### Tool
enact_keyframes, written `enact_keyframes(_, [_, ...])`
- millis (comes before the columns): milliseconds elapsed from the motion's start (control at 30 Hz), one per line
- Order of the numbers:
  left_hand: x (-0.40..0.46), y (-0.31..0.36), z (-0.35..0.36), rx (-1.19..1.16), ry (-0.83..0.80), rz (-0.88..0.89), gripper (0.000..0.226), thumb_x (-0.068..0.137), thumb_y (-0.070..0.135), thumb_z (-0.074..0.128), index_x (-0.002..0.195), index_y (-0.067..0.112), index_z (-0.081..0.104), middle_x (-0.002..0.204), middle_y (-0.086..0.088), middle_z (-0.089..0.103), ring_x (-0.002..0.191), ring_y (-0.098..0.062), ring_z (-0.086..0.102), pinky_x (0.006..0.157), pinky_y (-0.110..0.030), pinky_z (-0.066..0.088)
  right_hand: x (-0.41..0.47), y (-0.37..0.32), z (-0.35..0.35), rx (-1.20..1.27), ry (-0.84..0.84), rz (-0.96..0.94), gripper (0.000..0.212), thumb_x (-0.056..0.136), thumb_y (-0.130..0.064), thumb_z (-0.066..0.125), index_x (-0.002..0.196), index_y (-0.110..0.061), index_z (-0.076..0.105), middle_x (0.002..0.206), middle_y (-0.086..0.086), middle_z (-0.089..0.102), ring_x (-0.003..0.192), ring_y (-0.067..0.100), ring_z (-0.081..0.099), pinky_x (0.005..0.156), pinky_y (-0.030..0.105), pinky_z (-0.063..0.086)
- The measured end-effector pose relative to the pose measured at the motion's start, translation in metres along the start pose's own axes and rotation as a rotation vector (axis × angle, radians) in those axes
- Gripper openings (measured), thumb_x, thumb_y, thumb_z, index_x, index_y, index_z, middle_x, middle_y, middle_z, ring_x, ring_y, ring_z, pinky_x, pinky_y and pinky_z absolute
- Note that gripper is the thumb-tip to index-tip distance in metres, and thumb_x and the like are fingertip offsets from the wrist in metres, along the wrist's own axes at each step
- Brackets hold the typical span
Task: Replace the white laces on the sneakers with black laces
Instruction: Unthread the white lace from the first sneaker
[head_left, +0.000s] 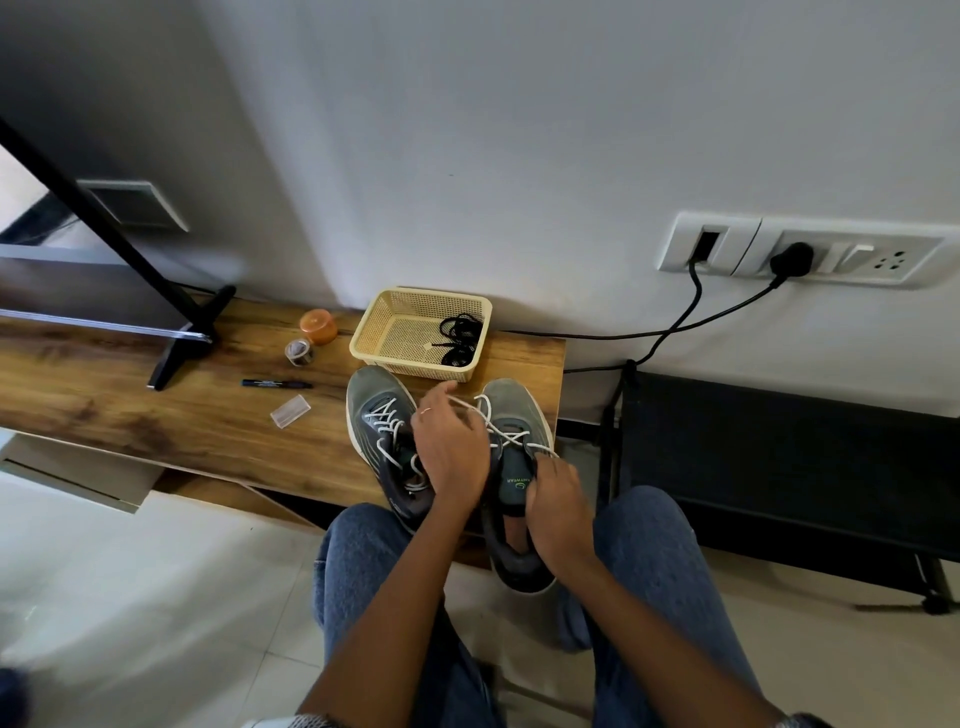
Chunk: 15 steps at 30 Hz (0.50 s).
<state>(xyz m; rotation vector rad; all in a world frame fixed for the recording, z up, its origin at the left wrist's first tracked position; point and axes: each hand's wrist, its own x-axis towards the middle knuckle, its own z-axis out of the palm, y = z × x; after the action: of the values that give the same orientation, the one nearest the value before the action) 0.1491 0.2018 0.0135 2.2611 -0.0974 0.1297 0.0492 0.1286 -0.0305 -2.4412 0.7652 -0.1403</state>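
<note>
Two grey sneakers with white laces lie at the near edge of the wooden table (156, 415). The left sneaker (376, 410) stays laced and untouched. The right sneaker (517, 415) hangs partly over the edge toward my knees. My left hand (452, 447) pinches a loose end of its white lace (480, 408) above the eyelets. My right hand (553, 493) grips the shoe's tongue and collar. Black laces (460, 335) lie coiled in the cream basket (384, 325) just behind the shoes.
On the table to the left lie a black marker (275, 384), a clear small box (290, 410), a tape roll (300, 352) and an orange lid (318, 326). A black stand leg (182, 338) rests there. Cables run from the wall sockets (795, 254) beside a black rack (779, 457).
</note>
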Motion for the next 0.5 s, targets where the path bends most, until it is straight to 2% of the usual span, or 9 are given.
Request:
enact_keyframes(33, [-0.003,-0.002,0.002,0.090,-0.031,0.140,0.031,0.086,0.016,0.061,0.116,0.016,0.059,0.113,0.002,0.060,0.109,-0.019,0.051,0.094,-0.031,0.038,0.000,0.000,0.000,-0.009,-0.002,-0.001,0.033,0.095,-0.010,0.044,0.127,-0.007,0.053,0.120,0.011,0.056,0.111,0.026,0.052,0.084,0.036,0.048])
enact_keyframes(100, [-0.008,-0.007,0.009,0.266,-0.119,0.381,0.027,0.081,0.018,0.067,0.109,0.016,0.066,0.119,-0.002,0.061,0.116,-0.026,0.051,0.105,-0.041,0.035,0.000,0.000,0.001,-0.017,-0.001,-0.010,0.032,0.095,-0.010,0.044,0.126,-0.008,0.053,0.121,0.010,0.056,0.111,0.025,0.051,0.084,0.036,0.049])
enact_keyframes(167, [-0.013,-0.012,0.017,0.413,-0.242,0.502,0.023,0.080,0.017,0.068,0.103,0.019,0.071,0.127,-0.002,0.059,0.127,-0.030,0.044,0.114,-0.050,0.023,0.000,0.001,0.002,-0.006,0.013,-0.027,0.030,0.097,-0.012,0.043,0.125,-0.010,0.053,0.120,0.008,0.057,0.112,0.023,0.050,0.086,0.035,0.050])
enact_keyframes(233, [-0.017,-0.017,0.023,0.505,-0.322,0.543,0.021,0.082,0.016,0.067,0.102,0.020,0.072,0.128,0.000,0.060,0.133,-0.030,0.040,0.116,-0.049,0.016,0.000,0.002,0.002,-0.009,0.014,-0.039,0.029,0.098,-0.015,0.044,0.125,-0.012,0.053,0.121,0.006,0.057,0.113,0.020,0.049,0.088,0.033,0.050])
enact_keyframes(333, [-0.020,-0.018,0.027,0.568,-0.291,0.529,0.014,0.085,0.016,0.066,0.097,0.021,0.072,0.113,0.002,0.068,0.125,-0.025,0.050,0.115,-0.047,0.021,0.000,0.003,0.004,-0.025,0.010,-0.048,0.029,0.098,-0.016,0.045,0.126,-0.012,0.052,0.122,0.005,0.056,0.113,0.019,0.049,0.088,0.031,0.050])
enact_keyframes(400, [-0.019,-0.015,0.028,0.633,-0.278,0.526,0.010,0.088,0.019,0.063,0.092,0.020,0.071,0.103,0.002,0.071,0.121,-0.022,0.052,0.116,-0.046,0.020,0.000,0.003,0.004,-0.029,0.007,-0.050,0.029,0.097,-0.015,0.046,0.125,-0.012,0.052,0.121,0.006,0.056,0.112,0.020,0.049,0.087,0.032,0.050])
enact_keyframes(500, [-0.017,-0.014,0.029,0.707,-0.282,0.497,0.012,0.091,0.023,0.059,0.093,0.017,0.070,0.098,-0.001,0.071,0.116,-0.022,0.054,0.116,-0.048,0.017,-0.001,0.003,0.004,-0.032,-0.021,-0.049,0.033,0.093,-0.014,0.052,0.126,-0.012,0.051,0.122,0.007,0.055,0.112,0.021,0.049,0.087,0.034,0.050])
